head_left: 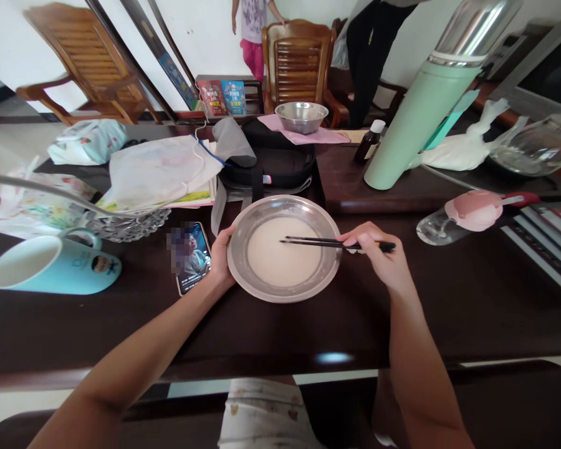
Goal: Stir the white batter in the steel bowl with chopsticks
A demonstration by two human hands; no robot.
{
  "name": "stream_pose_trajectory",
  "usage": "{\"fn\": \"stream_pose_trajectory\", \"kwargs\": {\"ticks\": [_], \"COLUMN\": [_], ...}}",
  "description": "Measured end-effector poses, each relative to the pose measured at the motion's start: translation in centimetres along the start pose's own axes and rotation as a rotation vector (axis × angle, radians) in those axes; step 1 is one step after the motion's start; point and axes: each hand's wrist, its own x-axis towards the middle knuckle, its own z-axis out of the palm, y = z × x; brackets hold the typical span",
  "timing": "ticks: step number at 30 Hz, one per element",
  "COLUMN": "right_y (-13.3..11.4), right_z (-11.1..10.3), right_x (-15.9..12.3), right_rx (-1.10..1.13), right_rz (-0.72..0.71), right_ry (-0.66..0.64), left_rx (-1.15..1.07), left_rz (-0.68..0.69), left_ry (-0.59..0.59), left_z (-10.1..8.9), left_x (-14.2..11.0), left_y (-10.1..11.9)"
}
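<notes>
A steel bowl (243, 240) with a pale smooth batter (280, 252) sits on the dark wooden table (308, 324) in front of me. My left hand (220, 259) grips the bowl's left rim, fingers curled round it. My right hand (378, 252) pinches a pair of black chopsticks (313, 242), held nearly level with their tips over the middle of the batter.
A phone (194, 257) with a lit screen lies left of the bowl, a blue mug (51, 267) further left. A green thermos (425, 109), a pink-lidded bottle (467, 215), a black bag (271, 159), a second steel bowl (302, 116) and books (546, 240) crowd the far side. Two people stand by chairs behind.
</notes>
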Motion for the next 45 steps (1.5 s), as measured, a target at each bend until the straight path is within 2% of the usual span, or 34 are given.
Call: {"fn": "stream_pose_trajectory", "kwargs": {"ticks": [3,8,10,15,21,25,27,33,39,45], "right_y": [0.2,0.0,0.0,0.4,0.0,0.2,0.2,-0.3,0.2,-0.1], "right_z": [-0.4,0.1,0.1,-0.4,-0.3,-1.0,-1.2,-0.6,-1.4,-0.9], "right_x": [-0.1,-0.2,-0.2,-0.2,-0.1,0.0,-0.1,0.0,-0.1,-0.1], "right_rx": [0.029,0.048,0.041,0.084,-0.015,-0.014,0.018,0.005,0.032,0.027], "right_rz": [0.031,0.022,0.017,0.025,-0.001,0.016,0.019,0.025,0.033,0.048], "right_ry": [0.062,-0.025,-0.022,0.067,-0.034,0.11,0.141,-0.075,0.092,-0.081], "left_rx": [0.039,0.082,0.084,0.032,0.02,0.048,0.049,0.04,0.066,0.006], "left_rz": [-0.015,0.135,0.152,0.118,0.024,0.017,0.004,0.002,0.047,0.027], "left_ry": [0.0,0.083,0.083,-0.005,-0.013,0.032,0.041,-0.027,-0.035,-0.11], "left_z": [0.2,0.0,-0.1,-0.2,0.6,1.2,1.3,0.6,0.3,0.3], "left_x": [-0.3,-0.1,-0.1,-0.5,-1.5,-1.9,-1.9,-1.2,-1.0,-1.3], "left_y": [-0.1,-0.6,-0.8,-1.0,-0.7,-0.5,-0.5,-1.0,-1.4,-1.3]}}
